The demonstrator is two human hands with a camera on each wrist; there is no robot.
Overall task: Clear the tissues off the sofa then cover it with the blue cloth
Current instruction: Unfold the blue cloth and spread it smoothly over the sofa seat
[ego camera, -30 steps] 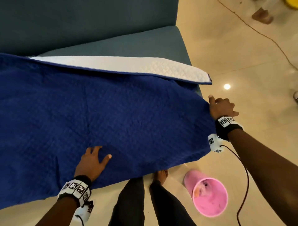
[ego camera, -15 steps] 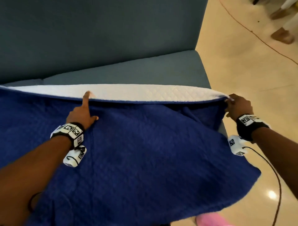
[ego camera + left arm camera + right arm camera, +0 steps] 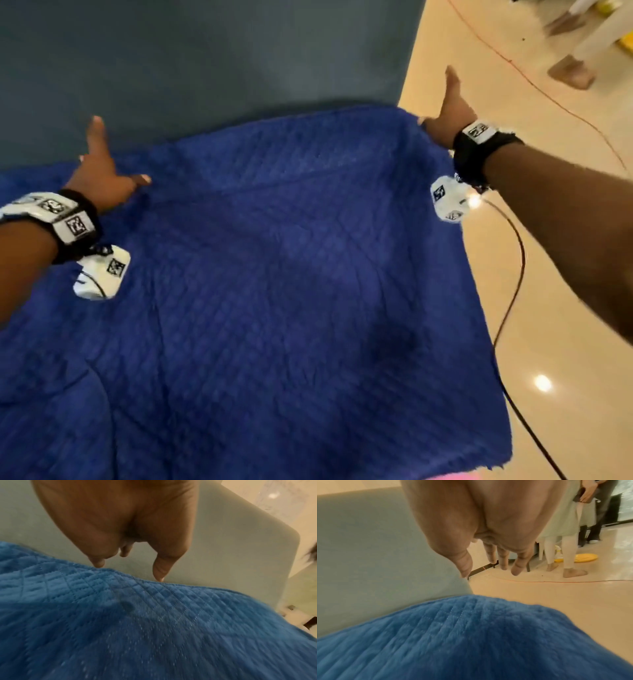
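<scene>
The quilted blue cloth (image 3: 291,274) lies spread over the sofa seat, its far edge against the teal backrest (image 3: 205,68). My left hand (image 3: 102,164) hovers at that far edge on the left, fingers straight and thumb out, holding nothing. The left wrist view shows its fingertips (image 3: 97,562) just above the cloth (image 3: 137,628). My right hand (image 3: 448,109) is at the cloth's far right corner, fingers stretched out past the sofa's end. In the right wrist view the fingers (image 3: 503,561) hang straight over the floor, off the cloth (image 3: 471,642). No tissues are in view.
A black cable (image 3: 513,274) trails from my right wrist over the beige floor. A thin orange cord (image 3: 548,99) crosses the floor beyond. Other people stand nearby (image 3: 559,534) beside a yellow dish (image 3: 576,557). A pink bucket rim (image 3: 219,477) peeks out below the cloth.
The folded-back white strip has been turned over to the backrest, so only blue shows. Both hands moved farther out; the right hand let go of the corner and both opened.
</scene>
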